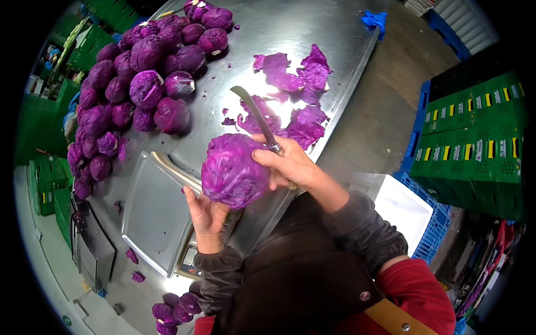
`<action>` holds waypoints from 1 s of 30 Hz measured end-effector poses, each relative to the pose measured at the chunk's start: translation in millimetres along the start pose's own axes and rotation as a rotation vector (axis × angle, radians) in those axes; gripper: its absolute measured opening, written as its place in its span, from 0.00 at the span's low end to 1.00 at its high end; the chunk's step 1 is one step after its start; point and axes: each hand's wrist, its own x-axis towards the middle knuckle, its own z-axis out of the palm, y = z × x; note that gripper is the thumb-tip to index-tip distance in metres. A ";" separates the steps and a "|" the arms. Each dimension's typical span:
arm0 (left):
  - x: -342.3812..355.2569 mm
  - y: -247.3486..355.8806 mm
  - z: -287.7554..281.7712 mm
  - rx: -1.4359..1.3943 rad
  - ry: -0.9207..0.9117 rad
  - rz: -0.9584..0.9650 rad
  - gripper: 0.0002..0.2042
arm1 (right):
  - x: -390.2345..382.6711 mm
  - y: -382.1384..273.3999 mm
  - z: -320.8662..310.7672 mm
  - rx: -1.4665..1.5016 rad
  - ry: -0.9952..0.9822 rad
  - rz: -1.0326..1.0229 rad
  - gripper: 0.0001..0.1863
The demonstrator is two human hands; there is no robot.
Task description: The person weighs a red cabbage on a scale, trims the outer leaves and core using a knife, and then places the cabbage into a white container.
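Observation:
A red cabbage is held up in front of me, over the near side of the steel table. My left hand cups it from the lower left, thumb raised along its side. In my right hand is a knife with a curved blade, which points up and to the left beyond the cabbage. The thumb of that hand rests against the cabbage's right side. Loose purple leaves lie on the table past the blade. Under and left of the cabbage sits a weighing scale with a flat metal pan.
A big heap of red cabbages covers the table's far left. Several more cabbages lie at the lower left. Stacked green crates stand on a blue pallet at right, beside a white bin. Blue plastic hangs at the far corner.

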 end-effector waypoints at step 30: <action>-102.6 18.4 -51.6 0.252 0.194 0.474 0.42 | -12.9 34.8 118.2 -0.484 -0.048 -0.667 0.19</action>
